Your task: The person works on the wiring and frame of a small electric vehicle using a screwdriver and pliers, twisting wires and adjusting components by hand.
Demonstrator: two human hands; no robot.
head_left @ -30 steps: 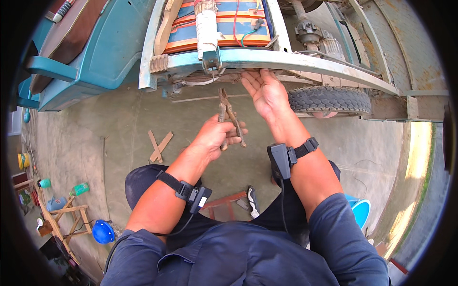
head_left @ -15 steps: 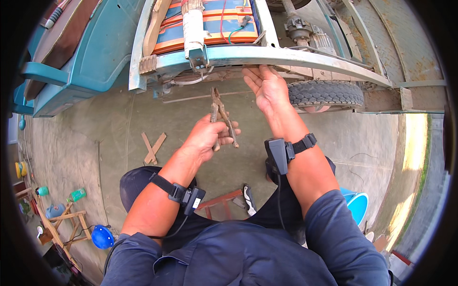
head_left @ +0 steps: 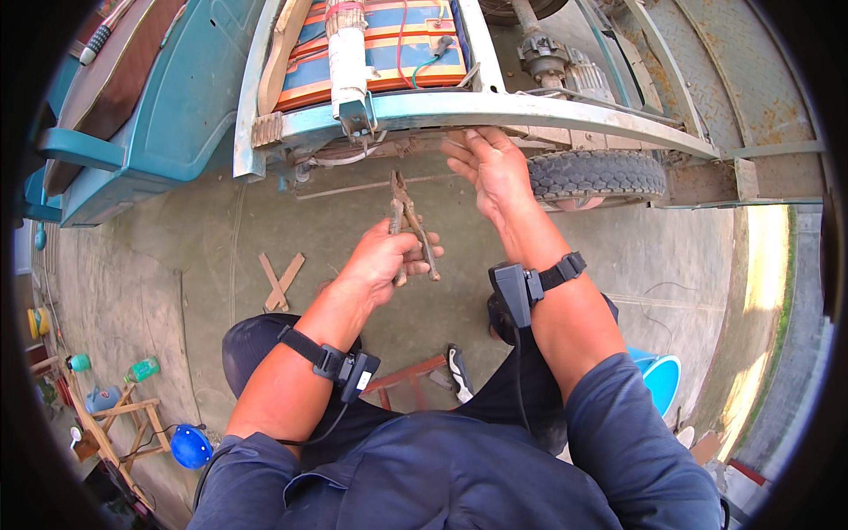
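A teal three-wheeled cart (head_left: 168,115) stands tipped above a concrete floor (head_left: 159,265), its pale steel frame rail (head_left: 565,110) running across the top of the view, with a striped battery pack (head_left: 389,44) behind it and a tyre (head_left: 596,174) just right of the person's reach. The right hand (head_left: 495,168) is raised to the underside of the rail, fingers (head_left: 468,146) spread and pressing on the metal, gripping nothing. The left hand (head_left: 382,258) is clenched round the handles of rusty pliers (head_left: 408,221), whose nose points up toward the rail, near it but apart. A sound approach, by the look of it, would be to keep the right fingertips marking the spot and lift the pliers straight up beside them, clear of the loose wires (head_left: 340,157) hanging from the frame. Room is tight above, between rail and tyre; below the hands it is open, with only crossed wooden slats (head_left: 281,281) lying on the floor.
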